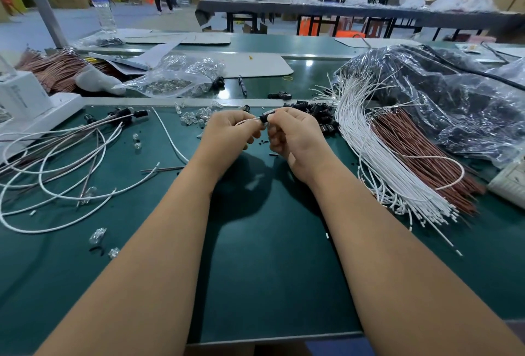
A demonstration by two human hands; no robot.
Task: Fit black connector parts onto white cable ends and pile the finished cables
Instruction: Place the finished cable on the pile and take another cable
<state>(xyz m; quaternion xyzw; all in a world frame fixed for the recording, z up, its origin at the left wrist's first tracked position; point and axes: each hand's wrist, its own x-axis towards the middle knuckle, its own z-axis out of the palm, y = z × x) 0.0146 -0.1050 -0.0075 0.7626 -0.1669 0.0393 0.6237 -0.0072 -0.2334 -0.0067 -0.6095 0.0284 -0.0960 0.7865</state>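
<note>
my forearms ran up the middle of the green surface (pixel 270 270) and met well out in front of me. the hands were together, nearly touching. my left hand (pixel 230 132) pinched a thin white cable (pixel 246 121) near its end, and my right hand (pixel 295 135) pinched a small black connector (pixel 263 118) at the fingertips. the connector sat between the two hands, closer to the right one. the cable end's long axis ran left to right, rising slightly toward the right, in line with the connector, so i judged the push had to go along that line, left hand feeding, right hand holding steady. how far the end was already seated i could not tell.

off to my left lay the pile (pixel 56 162) of looped cables with black ends, where the finished one would go. to my right fanned the bundle (pixel 377 156) of bare white cables. just beyond my right hand sat the heap (pixel 321 115) of loose black connectors, near enough for that hand.
</note>
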